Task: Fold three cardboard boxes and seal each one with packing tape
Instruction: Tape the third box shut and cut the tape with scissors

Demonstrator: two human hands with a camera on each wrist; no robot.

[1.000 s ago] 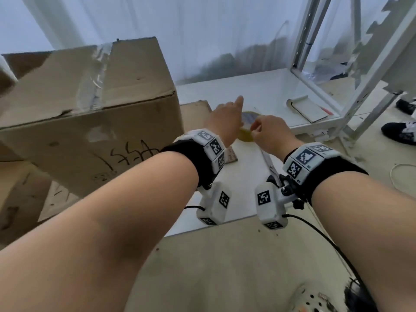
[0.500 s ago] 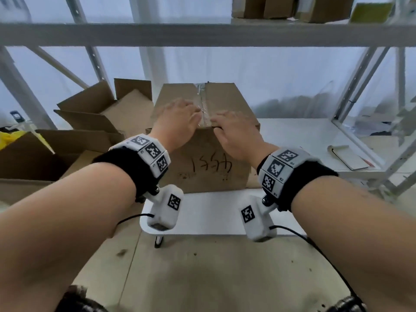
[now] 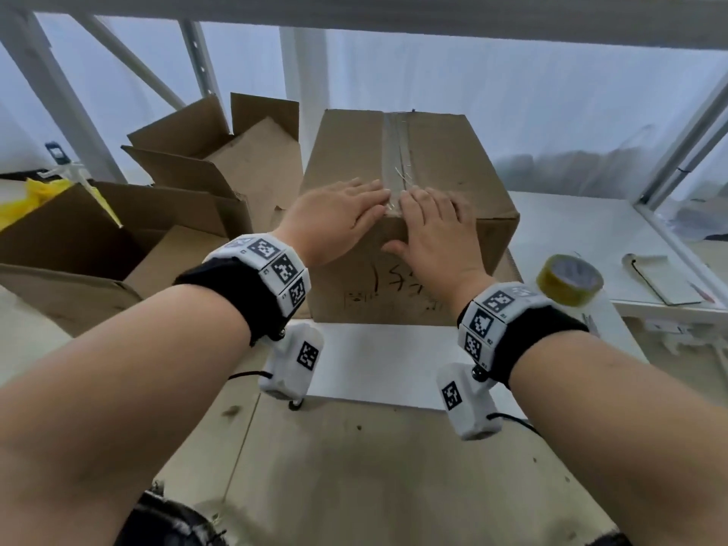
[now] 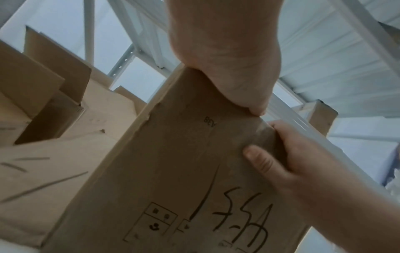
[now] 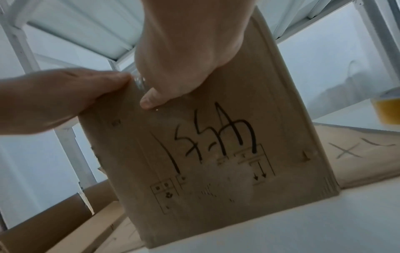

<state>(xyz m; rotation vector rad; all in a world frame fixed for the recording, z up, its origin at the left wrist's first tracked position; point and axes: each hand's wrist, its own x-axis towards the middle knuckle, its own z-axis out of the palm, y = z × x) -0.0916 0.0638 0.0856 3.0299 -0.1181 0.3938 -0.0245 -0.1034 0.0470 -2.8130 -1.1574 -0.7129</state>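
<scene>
Both hands, left hand (image 3: 338,218) and right hand (image 3: 433,226), lie flat on the taped cardboard box (image 3: 441,159) at the surface's near edge; probably light, stiff-walled, best gripped at opposite sides.

Taped box (image 3: 405,159) centred on table (image 3: 386,364); open boxes (image 3: 220,159) to its left, tape roll (image 3: 569,279) right, notepad (image 3: 662,277) farther right.

Soft daylight from behind, pictures quite dim.
I see wide-angle bending at edges; both wrist views are blurred and backlit.
</scene>
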